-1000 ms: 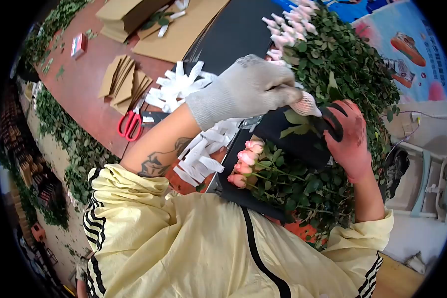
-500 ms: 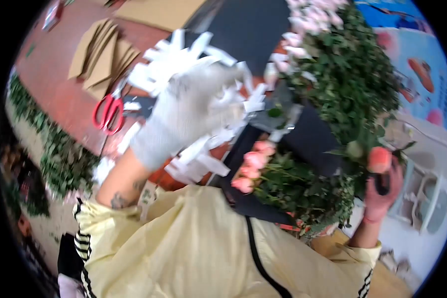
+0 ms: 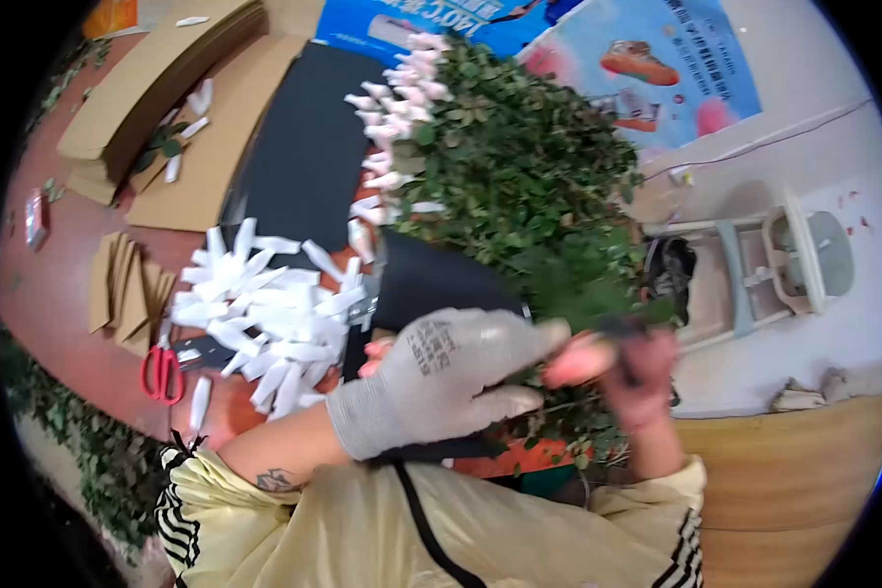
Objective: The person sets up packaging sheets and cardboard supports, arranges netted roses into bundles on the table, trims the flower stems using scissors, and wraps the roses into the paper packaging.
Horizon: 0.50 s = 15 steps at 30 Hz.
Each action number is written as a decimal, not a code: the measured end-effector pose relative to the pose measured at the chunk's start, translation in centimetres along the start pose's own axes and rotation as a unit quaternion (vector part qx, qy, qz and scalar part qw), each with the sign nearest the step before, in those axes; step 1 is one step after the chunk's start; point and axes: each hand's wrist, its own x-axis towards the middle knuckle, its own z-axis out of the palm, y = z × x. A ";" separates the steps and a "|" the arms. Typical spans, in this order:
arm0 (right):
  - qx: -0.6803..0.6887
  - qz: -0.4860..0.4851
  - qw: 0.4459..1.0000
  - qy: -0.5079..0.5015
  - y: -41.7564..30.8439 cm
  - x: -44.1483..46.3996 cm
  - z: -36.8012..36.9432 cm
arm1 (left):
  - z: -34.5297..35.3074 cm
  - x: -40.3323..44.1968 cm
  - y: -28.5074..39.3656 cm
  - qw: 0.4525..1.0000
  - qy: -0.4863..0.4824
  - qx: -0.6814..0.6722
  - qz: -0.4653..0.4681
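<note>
My left hand (image 3: 441,377), in a grey knit glove with dark print on its back, reaches across in front of me. Its thumb and fingers are stretched apart toward a pink rose (image 3: 578,361). I see nothing clearly held between them. My right hand (image 3: 642,377), blurred and in a pinkish glove with dark parts, is closed around the rose's stem just behind the bloom. Blurred green leaves (image 3: 598,294) show above that hand. Partly behind my left glove are more pink roses (image 3: 374,358). A heap of white sleeves (image 3: 274,314) lies left of my hands.
Red-handled scissors (image 3: 163,372) and folded cardboard pieces (image 3: 122,289) lie at the left. Behind stand stacked cardboard strips (image 3: 157,88) and a black sheet (image 3: 309,137). A large leafy bundle of roses (image 3: 529,157) with white-covered heads fills the back. A plastic stool (image 3: 735,265) is at right.
My left hand has moved from over the white sleeves rightward to the rose. My right hand has brought the rose inward, toward the left hand. The camera view has swung right.
</note>
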 end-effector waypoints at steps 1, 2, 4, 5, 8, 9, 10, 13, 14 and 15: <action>0.024 0.001 1.000 0.000 1.6 -0.6 -1.9 | -1.0 -0.8 0.4 0.998 -0.002 0.035 -0.061; 0.177 0.121 0.971 0.108 4.6 -1.6 -4.7 | -1.9 -1.9 0.9 0.990 -0.004 0.067 -0.124; 0.140 0.349 0.867 0.327 15.3 -5.7 -7.0 | -3.1 -6.1 -1.1 0.963 -0.119 0.149 -0.188; 0.096 0.304 0.844 0.430 17.8 -6.3 -9.4 | -2.5 -7.0 -1.4 0.940 -0.163 0.177 -0.242; 0.105 0.280 0.880 0.369 11.1 -3.4 -12.4 | 0.7 -10.2 -2.8 0.898 -0.210 0.251 -0.296; 0.089 0.270 0.916 0.282 9.7 -5.1 -11.4 | 1.3 -10.7 -3.7 0.884 -0.209 0.301 -0.289; 0.118 0.207 0.955 0.176 6.2 -4.3 -8.5 | 1.8 -10.9 -4.2 0.882 -0.213 0.306 -0.289; 0.204 0.039 0.966 -0.151 -2.5 -1.0 0.9 | 3.1 -10.6 -4.3 0.833 -0.276 0.321 -0.357; 0.200 -0.012 0.955 -0.219 -4.6 -0.3 4.0 | 3.0 -9.6 -3.7 0.796 -0.330 0.311 -0.401; 0.182 -0.078 0.950 -0.241 -6.4 0.2 6.4 | 2.9 -9.3 -3.3 0.754 -0.383 0.295 -0.445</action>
